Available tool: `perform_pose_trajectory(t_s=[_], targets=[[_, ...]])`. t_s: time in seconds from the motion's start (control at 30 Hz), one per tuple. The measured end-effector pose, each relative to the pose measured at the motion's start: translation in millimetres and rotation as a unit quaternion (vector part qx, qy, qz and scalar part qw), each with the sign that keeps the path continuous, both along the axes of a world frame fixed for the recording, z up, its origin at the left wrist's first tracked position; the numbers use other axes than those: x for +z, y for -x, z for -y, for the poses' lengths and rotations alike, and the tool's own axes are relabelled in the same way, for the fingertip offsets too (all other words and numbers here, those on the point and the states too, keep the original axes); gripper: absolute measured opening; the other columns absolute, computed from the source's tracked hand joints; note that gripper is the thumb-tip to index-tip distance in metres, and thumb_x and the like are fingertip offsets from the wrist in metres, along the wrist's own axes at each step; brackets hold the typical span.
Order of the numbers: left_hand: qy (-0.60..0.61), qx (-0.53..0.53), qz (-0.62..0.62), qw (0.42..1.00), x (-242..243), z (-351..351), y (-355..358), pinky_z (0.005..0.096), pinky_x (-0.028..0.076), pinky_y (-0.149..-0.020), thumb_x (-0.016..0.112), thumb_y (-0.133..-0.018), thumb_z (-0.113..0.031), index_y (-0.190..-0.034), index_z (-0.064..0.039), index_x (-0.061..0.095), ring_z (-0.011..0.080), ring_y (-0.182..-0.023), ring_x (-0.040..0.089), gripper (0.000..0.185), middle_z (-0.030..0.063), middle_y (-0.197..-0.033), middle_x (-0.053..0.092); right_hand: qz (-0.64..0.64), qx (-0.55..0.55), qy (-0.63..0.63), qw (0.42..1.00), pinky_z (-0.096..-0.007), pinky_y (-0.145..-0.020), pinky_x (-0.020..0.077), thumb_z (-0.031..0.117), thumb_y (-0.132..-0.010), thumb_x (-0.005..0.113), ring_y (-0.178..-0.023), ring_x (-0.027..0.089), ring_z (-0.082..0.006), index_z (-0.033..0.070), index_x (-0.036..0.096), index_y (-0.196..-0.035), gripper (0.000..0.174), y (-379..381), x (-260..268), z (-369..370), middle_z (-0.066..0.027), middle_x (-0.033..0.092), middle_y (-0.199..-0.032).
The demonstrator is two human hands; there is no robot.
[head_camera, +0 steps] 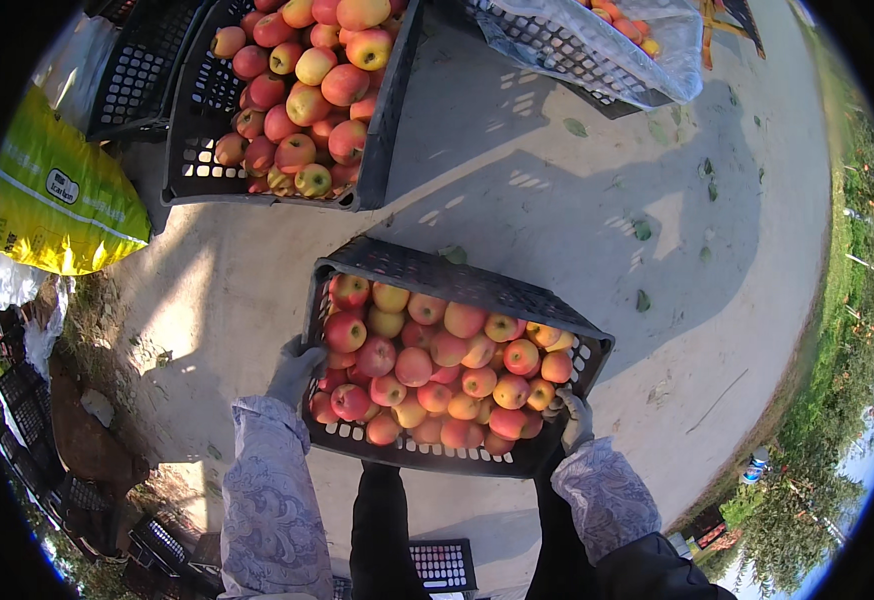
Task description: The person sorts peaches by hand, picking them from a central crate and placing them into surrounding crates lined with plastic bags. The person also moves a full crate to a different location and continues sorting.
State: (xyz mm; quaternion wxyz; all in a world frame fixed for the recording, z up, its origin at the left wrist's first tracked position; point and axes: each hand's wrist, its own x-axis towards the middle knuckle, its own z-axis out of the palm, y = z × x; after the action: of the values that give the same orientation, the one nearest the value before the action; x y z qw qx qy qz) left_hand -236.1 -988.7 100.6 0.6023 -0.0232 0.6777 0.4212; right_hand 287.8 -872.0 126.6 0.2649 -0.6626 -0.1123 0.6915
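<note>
A black plastic crate [456,276] of red and yellow apples [413,366] is held in front of my legs, tilted a little in the view. My left hand [296,370], in a grey glove, grips its left end wall. At the opposite end, my right hand [575,420] is closed on the side near the lower right corner, its fingertips curled inside beside the apples. Patterned sleeve covers reach down both forearms. Whether the crate's bottom touches the concrete is hidden.
Ahead stands a larger-looking black crate [381,150] of apples, with another dark crate [131,82] beside it. A plastic-lined crate [594,56] holds more fruit at upper right. A yellow-green bag [66,191] lies left. Behind my legs sits a black crate [443,564]. Leaves dot the concrete [677,247].
</note>
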Motion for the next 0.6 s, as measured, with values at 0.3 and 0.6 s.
perform_pose_trajectory(t_s=[0.3, 0.6], targets=[[0.078, 0.056, -0.064, 0.993, 50.7, 9.0, -40.2, 0.021, 0.036, -0.046, 0.071, -0.09, -0.01, -0.098, -0.011, 0.064, 0.0032, -0.053, 0.048, 0.01, -0.0061, -0.068, 0.056, 0.085, 0.038, 0.07, 0.993, -0.0354, -0.055, 0.0511, 0.035, -0.096, 0.066, -0.052, 0.051, -0.0157, 0.008, 0.06, -0.086, 0.029, -5.8, -0.9, -13.1, 0.001, 0.05, -0.062], [0.152, 0.01, -0.191, 0.97, 235.9, 3.1, -84.9, 0.0258, 0.035, -0.05, 0.056, -0.093, -0.016, -0.064, -0.012, 0.05, 0.0084, -0.049, 0.041, 0.03, -0.0029, -0.055, 0.044, 0.09, 0.143, 0.139, 0.976, -0.0293, -0.06, 0.0472, 0.027, -0.095, 0.064, -0.056, 0.049, -0.0103, 0.006, 0.061, -0.09, 0.022, 5.0, 165.7, -87.8, 0.0028, 0.053, -0.069]])
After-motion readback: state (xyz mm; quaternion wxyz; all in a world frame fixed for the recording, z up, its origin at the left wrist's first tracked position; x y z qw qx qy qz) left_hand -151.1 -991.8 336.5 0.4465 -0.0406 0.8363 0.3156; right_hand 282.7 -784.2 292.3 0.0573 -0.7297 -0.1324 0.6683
